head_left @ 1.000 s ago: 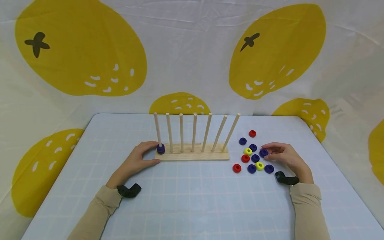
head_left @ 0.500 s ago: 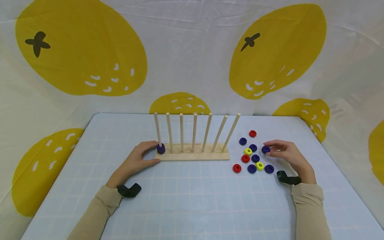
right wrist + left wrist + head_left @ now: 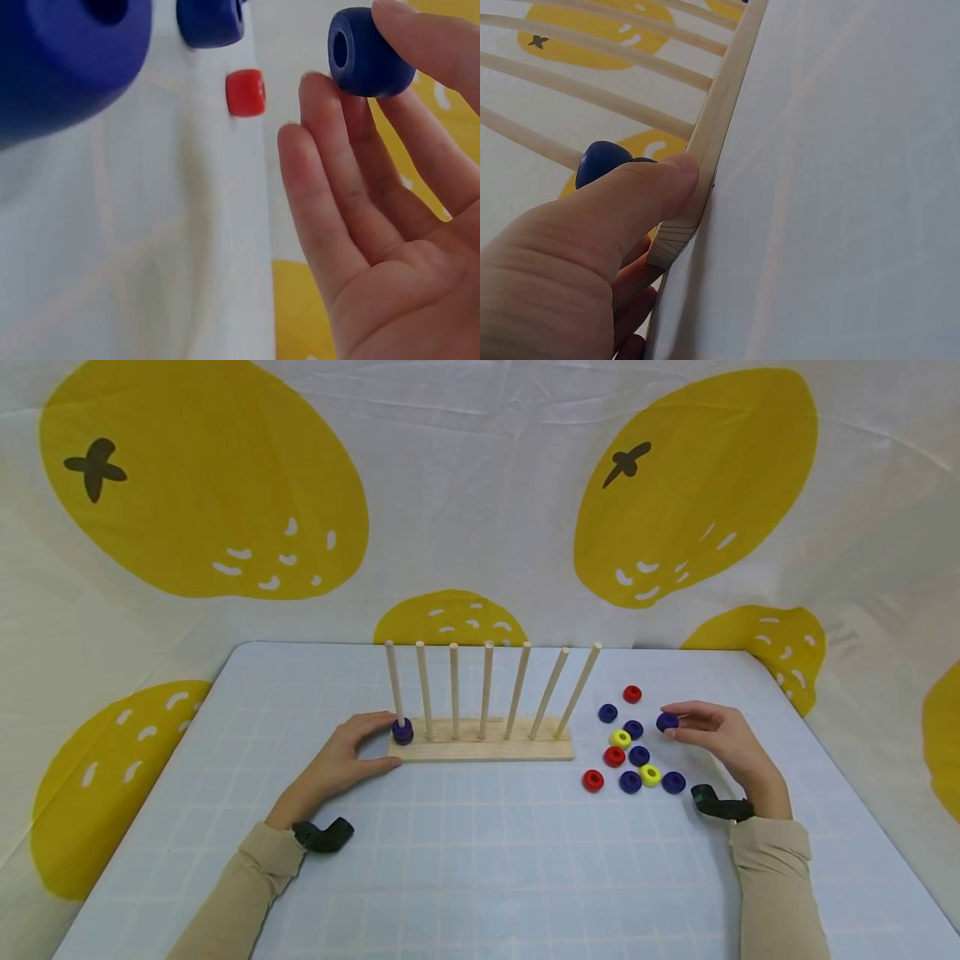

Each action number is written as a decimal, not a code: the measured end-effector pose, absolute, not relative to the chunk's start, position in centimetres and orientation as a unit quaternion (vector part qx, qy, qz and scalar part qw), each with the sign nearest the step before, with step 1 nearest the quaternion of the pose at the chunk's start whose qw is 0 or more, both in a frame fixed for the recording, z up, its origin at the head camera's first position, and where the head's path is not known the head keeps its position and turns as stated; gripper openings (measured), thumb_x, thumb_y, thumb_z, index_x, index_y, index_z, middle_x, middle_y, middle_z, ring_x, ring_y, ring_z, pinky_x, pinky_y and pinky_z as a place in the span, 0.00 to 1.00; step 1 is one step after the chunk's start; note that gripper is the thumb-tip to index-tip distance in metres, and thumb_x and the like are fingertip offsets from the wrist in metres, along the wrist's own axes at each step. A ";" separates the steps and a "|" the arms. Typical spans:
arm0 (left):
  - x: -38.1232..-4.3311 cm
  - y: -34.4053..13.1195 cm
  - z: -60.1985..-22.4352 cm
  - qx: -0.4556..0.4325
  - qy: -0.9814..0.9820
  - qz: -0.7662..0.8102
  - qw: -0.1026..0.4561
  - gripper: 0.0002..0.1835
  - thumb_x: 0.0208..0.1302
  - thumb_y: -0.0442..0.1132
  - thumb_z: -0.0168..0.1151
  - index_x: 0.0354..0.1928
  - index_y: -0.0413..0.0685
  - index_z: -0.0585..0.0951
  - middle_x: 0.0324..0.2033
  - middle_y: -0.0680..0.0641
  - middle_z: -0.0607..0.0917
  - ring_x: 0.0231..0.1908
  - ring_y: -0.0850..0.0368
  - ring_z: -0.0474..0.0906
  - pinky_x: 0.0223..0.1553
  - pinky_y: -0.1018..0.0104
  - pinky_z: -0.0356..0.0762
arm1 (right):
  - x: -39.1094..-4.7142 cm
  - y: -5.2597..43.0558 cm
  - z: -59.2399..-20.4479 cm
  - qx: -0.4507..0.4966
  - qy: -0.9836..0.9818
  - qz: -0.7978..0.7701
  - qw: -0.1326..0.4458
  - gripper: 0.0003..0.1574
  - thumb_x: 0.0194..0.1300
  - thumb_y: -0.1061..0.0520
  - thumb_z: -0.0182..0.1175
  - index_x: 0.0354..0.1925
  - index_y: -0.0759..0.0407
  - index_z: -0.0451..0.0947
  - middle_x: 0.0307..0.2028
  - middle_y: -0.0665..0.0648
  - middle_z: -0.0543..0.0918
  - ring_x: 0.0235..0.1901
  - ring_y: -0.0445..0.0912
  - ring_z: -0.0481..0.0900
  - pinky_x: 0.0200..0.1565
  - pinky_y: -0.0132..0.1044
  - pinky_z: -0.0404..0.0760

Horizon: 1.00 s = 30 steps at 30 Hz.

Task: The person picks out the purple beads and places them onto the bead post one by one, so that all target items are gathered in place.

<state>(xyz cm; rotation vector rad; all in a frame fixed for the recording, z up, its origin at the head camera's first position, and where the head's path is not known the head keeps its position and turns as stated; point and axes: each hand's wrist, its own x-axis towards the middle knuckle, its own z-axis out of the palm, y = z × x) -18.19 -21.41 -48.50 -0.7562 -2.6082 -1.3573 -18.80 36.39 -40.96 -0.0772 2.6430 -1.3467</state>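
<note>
A wooden peg rack (image 3: 487, 751) with a row of upright pegs stands at the middle of the table. My left hand (image 3: 342, 766) grips its left end, thumb on the front edge and fingers behind. In the left wrist view the thumb presses the base (image 3: 724, 105). Blue beads (image 3: 402, 732), seemingly two stacked, sit low on the leftmost peg; the other pegs are bare. My right hand (image 3: 726, 742) pinches a blue bead (image 3: 367, 56) between thumb and fingertips, raised off the table. The bead's hole shows in the right wrist view.
Loose beads lie right of the rack: several blue ones (image 3: 630, 782), two yellow (image 3: 649, 775) and three red (image 3: 592, 781). The table (image 3: 480, 868) wears a pale checked cover. A lemon-print cloth (image 3: 472, 485) hangs behind it.
My right hand lifts the blue bead up and slightly away from the other loose beads. The left hand and the rack stay in place.
</note>
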 end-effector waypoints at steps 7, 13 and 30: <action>-18.2 -21.4 -48.5 -0.251 -0.858 -0.444 0.057 0.34 0.51 0.36 0.78 0.62 0.40 0.77 0.61 0.39 0.77 0.63 0.39 0.69 0.64 0.40 0.62 | -18.7 35.6 -39.9 -0.009 0.879 -0.469 0.080 0.36 0.65 0.44 0.67 0.64 0.59 0.73 0.58 0.59 0.80 0.49 0.32 0.77 0.63 0.70 0.60; -18.2 -21.4 -48.5 -0.253 -0.855 -0.450 0.057 0.34 0.51 0.35 0.78 0.62 0.40 0.77 0.61 0.39 0.77 0.63 0.39 0.69 0.65 0.40 0.61 | -18.6 35.1 -39.5 -0.038 0.882 -0.467 0.049 0.31 0.67 0.47 0.66 0.62 0.61 0.74 0.52 0.51 0.83 0.47 0.35 0.81 0.58 0.39 0.75; -18.1 -21.7 -48.6 -0.263 -0.854 -0.443 0.069 0.34 0.51 0.35 0.78 0.61 0.38 0.78 0.61 0.38 0.78 0.62 0.39 0.70 0.64 0.41 0.63 | -18.5 32.7 -38.7 -0.041 0.857 -0.513 -0.044 0.28 0.68 0.50 0.65 0.62 0.59 0.76 0.50 0.45 0.82 0.49 0.40 0.77 0.48 0.22 0.77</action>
